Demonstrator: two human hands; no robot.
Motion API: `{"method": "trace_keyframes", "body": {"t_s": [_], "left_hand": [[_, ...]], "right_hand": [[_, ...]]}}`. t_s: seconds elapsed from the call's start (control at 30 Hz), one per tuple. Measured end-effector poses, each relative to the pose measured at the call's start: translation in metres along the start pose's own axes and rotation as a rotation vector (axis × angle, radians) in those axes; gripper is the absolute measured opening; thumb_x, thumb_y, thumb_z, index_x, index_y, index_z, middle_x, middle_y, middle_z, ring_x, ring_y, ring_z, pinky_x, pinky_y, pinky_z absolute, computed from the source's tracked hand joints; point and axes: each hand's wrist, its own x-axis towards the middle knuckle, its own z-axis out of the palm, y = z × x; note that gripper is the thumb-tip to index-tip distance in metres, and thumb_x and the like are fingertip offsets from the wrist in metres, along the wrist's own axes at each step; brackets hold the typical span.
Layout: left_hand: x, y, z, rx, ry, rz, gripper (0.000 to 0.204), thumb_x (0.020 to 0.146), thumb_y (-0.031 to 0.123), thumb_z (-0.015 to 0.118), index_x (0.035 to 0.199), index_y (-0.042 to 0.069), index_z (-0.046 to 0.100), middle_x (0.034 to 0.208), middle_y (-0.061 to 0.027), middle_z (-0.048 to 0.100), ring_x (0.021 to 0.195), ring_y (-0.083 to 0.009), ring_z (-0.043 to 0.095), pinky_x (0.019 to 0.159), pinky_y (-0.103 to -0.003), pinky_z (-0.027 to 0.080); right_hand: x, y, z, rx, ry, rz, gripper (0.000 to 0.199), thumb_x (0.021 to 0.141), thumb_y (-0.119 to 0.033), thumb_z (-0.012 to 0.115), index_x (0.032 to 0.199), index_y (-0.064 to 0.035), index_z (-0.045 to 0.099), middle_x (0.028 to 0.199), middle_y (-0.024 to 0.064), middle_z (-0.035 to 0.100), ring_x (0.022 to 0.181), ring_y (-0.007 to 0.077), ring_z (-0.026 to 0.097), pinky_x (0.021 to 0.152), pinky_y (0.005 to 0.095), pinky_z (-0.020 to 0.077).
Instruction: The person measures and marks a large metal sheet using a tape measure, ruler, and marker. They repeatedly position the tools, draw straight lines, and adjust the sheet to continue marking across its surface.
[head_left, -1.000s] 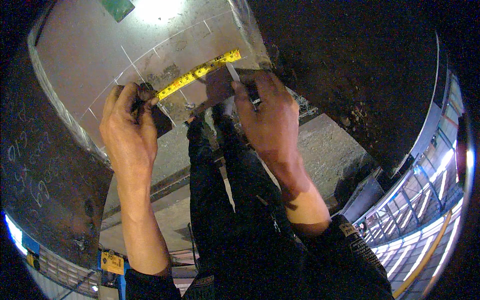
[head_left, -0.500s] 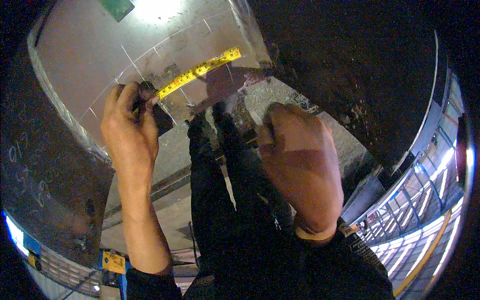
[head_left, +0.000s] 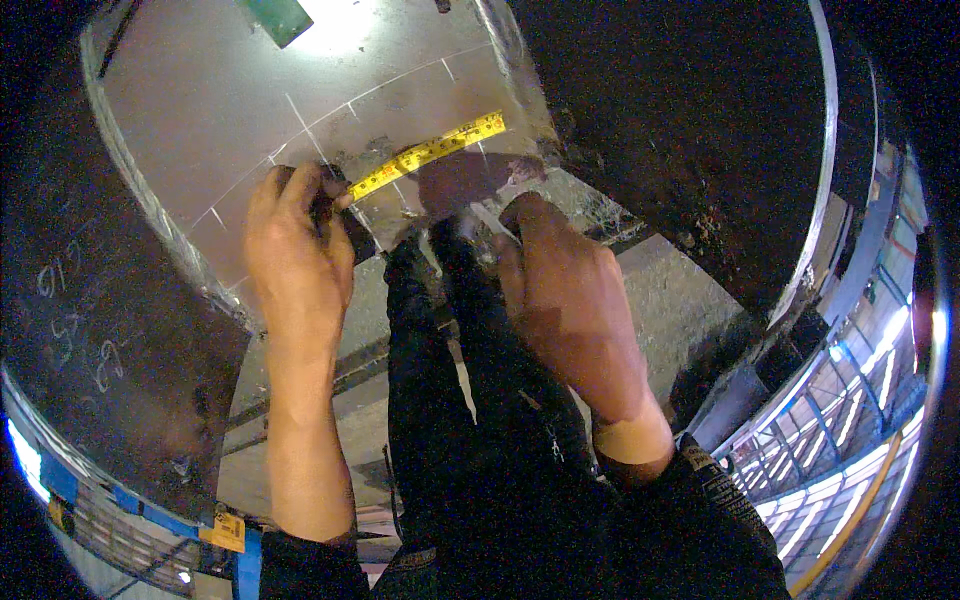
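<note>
Head cam (L of pair, fisheye) looks down, close over L hand [head_left: 300, 240] & R hand [head_left: 572, 290].

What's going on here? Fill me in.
A person is working with both hands over a grey metal plate. The left hand grips a yellow tape measure at its left end, and the blade stretches across the plate. The right hand, apart from the tape, holds a slim pale stick, somewhat blurred. White lines, one long and curved, are already drawn on the plate.
</note>
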Motion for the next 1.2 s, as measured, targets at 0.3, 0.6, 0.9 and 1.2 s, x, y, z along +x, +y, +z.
{"method": "trace_keyframes", "body": {"t_s": [0.3, 0.6, 0.9, 1.2], "left_hand": [[0.007, -0.001, 0.024, -0.066, 0.080, 0.023, 0.030, 0.077, 0.002, 0.065, 0.107, -0.001, 0.063, 0.104, -0.0217, 0.061, 0.097, -0.0418, 0.059, 0.086, -0.046, 0.047], [-0.001, -0.008, -0.007, -0.039, 0.078, -0.026, 0.014, 0.078, -0.001, 0.063, 0.092, 0.000, 0.064, 0.090, -0.0197, 0.058, 0.089, -0.0388, 0.057, 0.078, -0.046, 0.046], [0.004, -0.018, -0.008, 0.017, 0.111, -0.017, 0.011, 0.080, 0.003, 0.063, 0.091, 0.002, 0.063, 0.091, -0.0169, 0.060, 0.090, -0.0378, 0.057, 0.080, -0.046, 0.045], [0.034, -0.021, -0.014, -0.081, 0.054, 0.014, 0.012, 0.080, 0.005, 0.063, 0.091, 0.003, 0.064, 0.092, -0.0174, 0.061, 0.090, -0.0386, 0.057, 0.080, -0.047, 0.046]], "right_hand": [[0.078, -0.005, 0.001, -0.191, 0.230, -0.325, 0.034, 0.080, -0.015, 0.068, 0.112, -0.0078, 0.059, 0.104, 0.0194, 0.060, 0.089, 0.0427, 0.062, 0.075, 0.0479, 0.0512], [0.111, 0.000, -0.014, -0.231, 0.078, -0.606, 0.030, 0.082, -0.014, 0.064, 0.111, -0.0064, 0.061, 0.104, 0.0168, 0.061, 0.099, 0.0386, 0.060, 0.082, 0.0460, 0.0489], [0.127, -0.020, 0.009, -0.160, 0.024, -0.730, 0.028, 0.083, -0.017, 0.063, 0.107, -0.0046, 0.059, 0.100, 0.0181, 0.062, 0.096, 0.0421, 0.059, 0.081, 0.0470, 0.0473], [0.129, -0.042, -0.036, -0.188, -0.038, -0.600, 0.028, 0.086, -0.012, 0.060, 0.111, 0.0000, 0.055, 0.100, 0.0204, 0.057, 0.097, 0.0408, 0.058, 0.083, 0.0468, 0.0473]]}}
